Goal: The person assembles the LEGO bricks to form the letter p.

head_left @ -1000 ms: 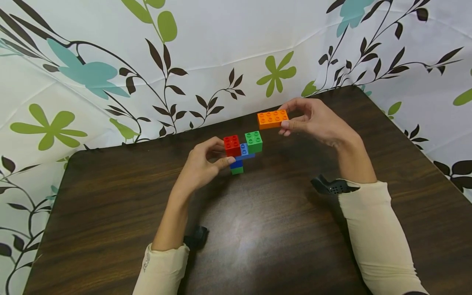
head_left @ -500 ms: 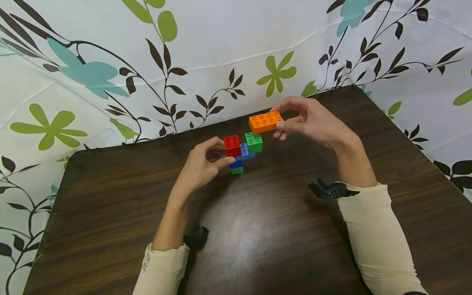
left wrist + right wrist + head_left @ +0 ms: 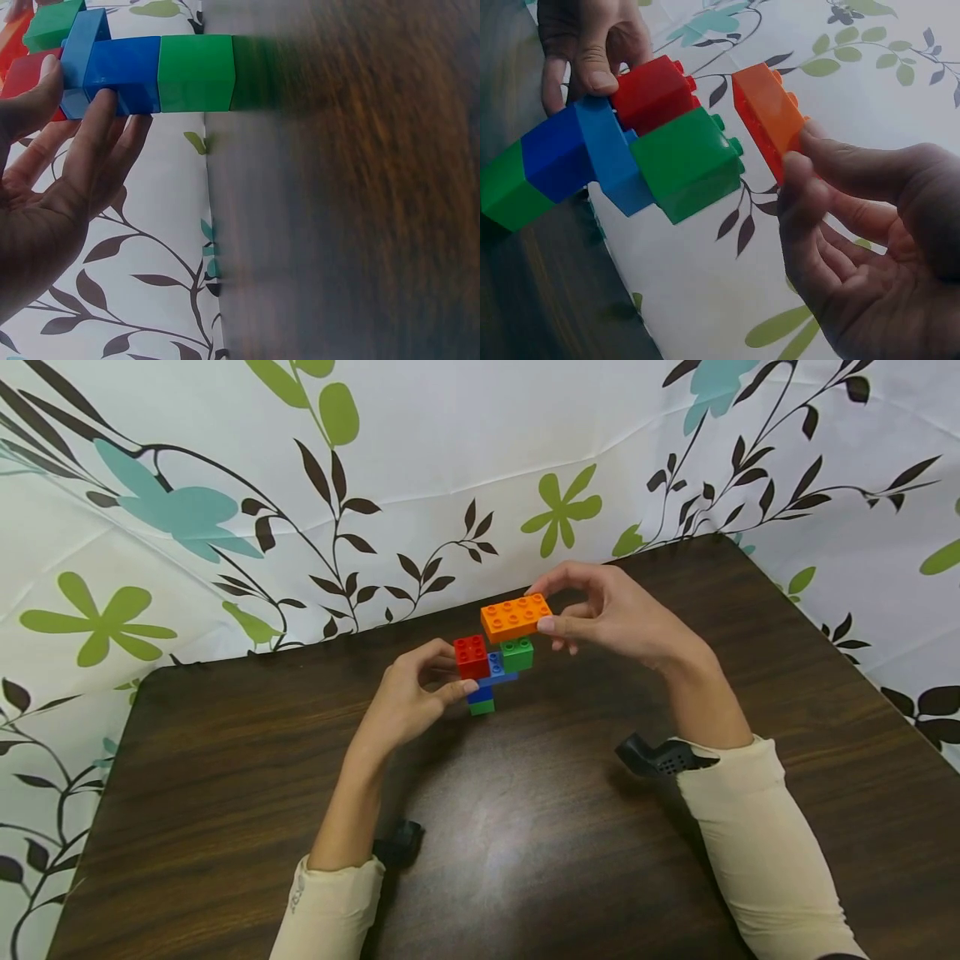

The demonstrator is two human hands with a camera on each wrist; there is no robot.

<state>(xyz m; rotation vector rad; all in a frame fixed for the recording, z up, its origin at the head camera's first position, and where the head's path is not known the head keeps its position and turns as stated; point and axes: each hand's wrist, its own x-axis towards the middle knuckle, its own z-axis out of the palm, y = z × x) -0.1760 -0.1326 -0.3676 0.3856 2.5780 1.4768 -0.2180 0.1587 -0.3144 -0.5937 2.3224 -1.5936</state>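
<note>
A small tower of toy building blocks stands on the table: a green block (image 3: pixel 196 73) at the bottom, a dark blue block (image 3: pixel 124 75) on it, then a flat lighter blue block (image 3: pixel 497 665). Side by side on that sit a red block (image 3: pixel 471 657) and an upper green block (image 3: pixel 517 655), with a gap between them. My left hand (image 3: pixel 411 695) grips the tower at the red and blue blocks. Between thumb and fingers, my right hand (image 3: pixel 626 617) pinches an orange block (image 3: pixel 516 617) by its right end. In the right wrist view, space shows between it and the studs below.
The dark wood-grain table (image 3: pixel 510 843) runs up to a white leaf-patterned cloth (image 3: pixel 465 435) hanging behind it. Black wrist-worn devices, one on the left wrist (image 3: pixel 401 843) and one on the right wrist (image 3: pixel 663 757), stick out near the sleeves.
My right hand has carried the orange block leftward, from right of the tower to over its top, overlapping the upper green block in the head view. The left hand and tower have stayed put.
</note>
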